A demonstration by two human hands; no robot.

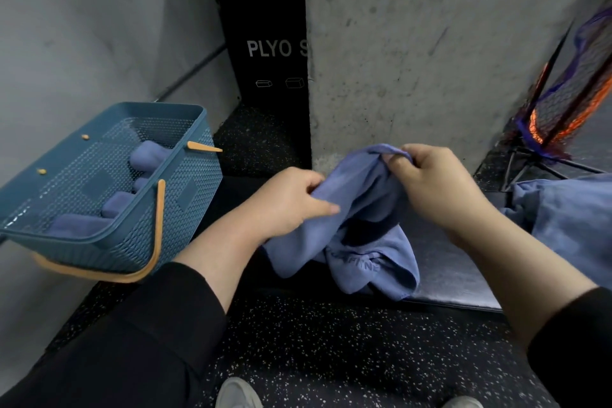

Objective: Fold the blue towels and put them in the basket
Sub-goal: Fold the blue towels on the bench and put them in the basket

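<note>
- One crumpled blue towel, right of the basket, hangs between both hands.
- Left hand and right hand each pinch its edge.
- About four folded towels lie inside the basket.

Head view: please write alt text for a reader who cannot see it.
Both hands, left hand and right hand, pinch a crumpled blue towel above a speckled floor. To the left, a blue basket holds rolled towels.
</note>
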